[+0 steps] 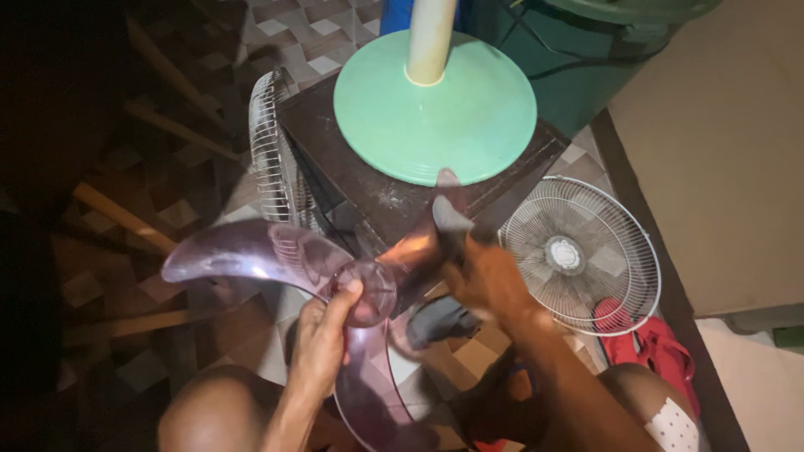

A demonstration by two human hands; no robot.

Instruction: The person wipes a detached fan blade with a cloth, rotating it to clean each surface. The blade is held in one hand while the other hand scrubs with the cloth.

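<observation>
I hold a translucent purple three-bladed fan propeller (251,251) above my knees. My left hand (322,339) grips it at the round hub, thumb on the hub's edge. My right hand (486,280) is closed around the upper right blade, with a grey cloth (440,318) hanging just below it. Whether the cloth is in the right hand I cannot tell. One blade points left, one points down between my knees.
A green round fan base (435,109) with a cream pole (431,38) stands on a dark wooden stool (385,197). One white wire grille (582,255) lies on the tiled floor at right, another (268,151) leans against the stool. Red cloth (657,347) lies near my right knee.
</observation>
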